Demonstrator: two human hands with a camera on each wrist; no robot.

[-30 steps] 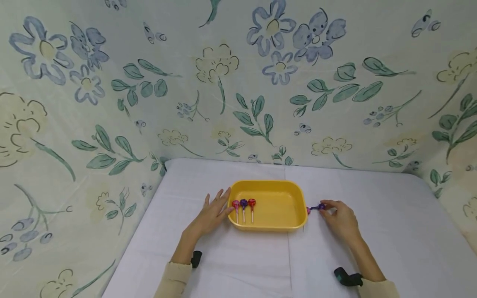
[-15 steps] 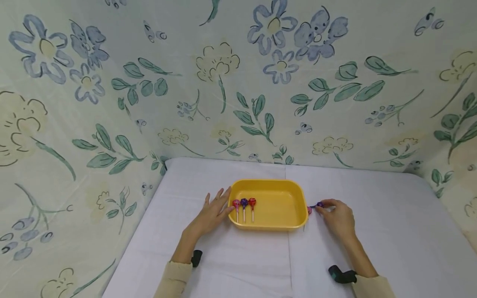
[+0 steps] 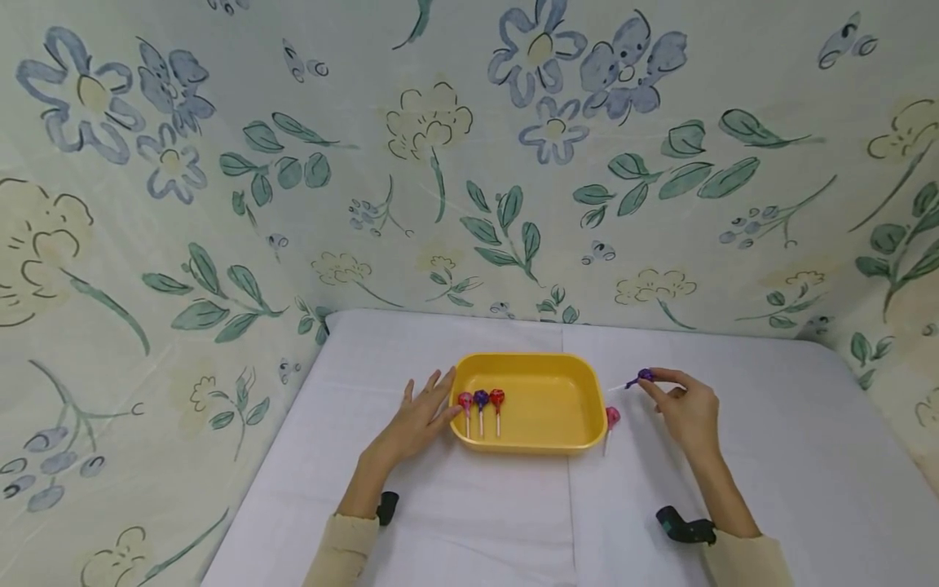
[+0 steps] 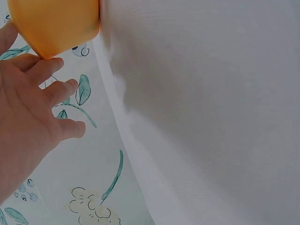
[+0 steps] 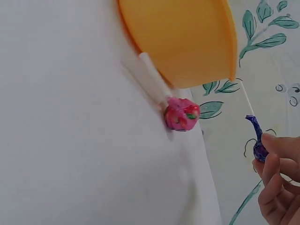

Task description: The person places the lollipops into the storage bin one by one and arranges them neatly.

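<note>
A yellow tray point(image 3: 546, 444) stands on the white table. My left hand point(image 3: 418, 420) rests against its left end with fingers spread and thumb at the rim; the left wrist view shows the fingertips point(image 4: 56, 63) right at the tray's wall. Inside, at the left, a pink lollipop point(image 3: 465, 400), a purple lollipop point(image 3: 480, 399) and a red lollipop point(image 3: 496, 398) lie side by side, sticks toward me. Right of the tray, my right hand point(image 3: 685, 408) pinches another purple lollipop point(image 3: 645, 375) by its wrapped head, stick pointing left. Another pink lollipop point(image 5: 182, 114) lies beside the tray's right wall.
The white cloth point(image 3: 484, 522) covers the table, with a seam running down its middle. A flower-patterned curtain point(image 3: 469, 163) hangs behind and at the sides. Dark wrist mounts point(image 3: 685, 526) sit on both forearms.
My right hand has moved away from the tray, up and to the right, with the purple lollipop. The pink lollipop beside the tray now shows more fully. My left hand has stayed in place.
</note>
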